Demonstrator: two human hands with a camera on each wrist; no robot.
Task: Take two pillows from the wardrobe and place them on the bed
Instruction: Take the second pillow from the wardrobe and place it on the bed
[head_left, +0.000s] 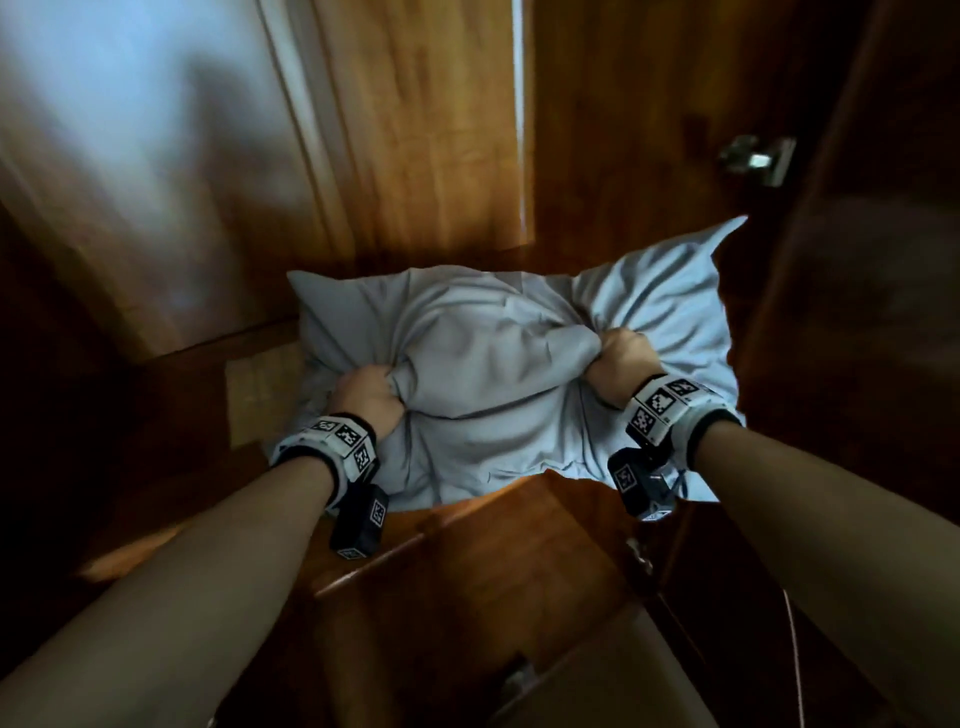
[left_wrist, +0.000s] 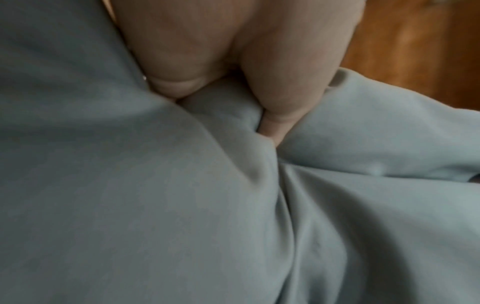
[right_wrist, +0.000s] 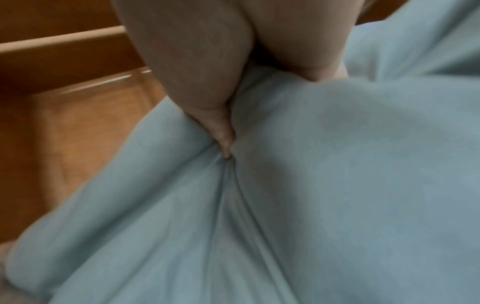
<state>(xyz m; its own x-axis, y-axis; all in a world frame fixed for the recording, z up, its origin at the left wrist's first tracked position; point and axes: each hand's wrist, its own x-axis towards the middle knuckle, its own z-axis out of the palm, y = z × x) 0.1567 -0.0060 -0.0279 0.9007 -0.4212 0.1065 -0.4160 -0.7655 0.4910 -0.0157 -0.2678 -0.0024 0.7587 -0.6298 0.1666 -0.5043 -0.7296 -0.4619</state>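
Note:
A pale blue-grey pillow (head_left: 493, 364) fills the middle of the head view, held up in front of the wooden wardrobe (head_left: 426, 156). My left hand (head_left: 371, 397) grips a bunch of its fabric on the left side, and my right hand (head_left: 621, 358) grips a bunch on the right. In the left wrist view my left hand (left_wrist: 233, 82) has its curled fingers dug into the pillow cloth (left_wrist: 155, 205). The right wrist view shows my right hand (right_wrist: 221, 102) clenched into the same cloth (right_wrist: 337, 185). No second pillow can be made out.
An open wardrobe door (head_left: 857, 312) stands at the right with a metal hinge (head_left: 756, 156) beside it. Another wooden panel edge (head_left: 467, 545) lies just below the pillow. A pale wall (head_left: 104, 130) shows at the upper left.

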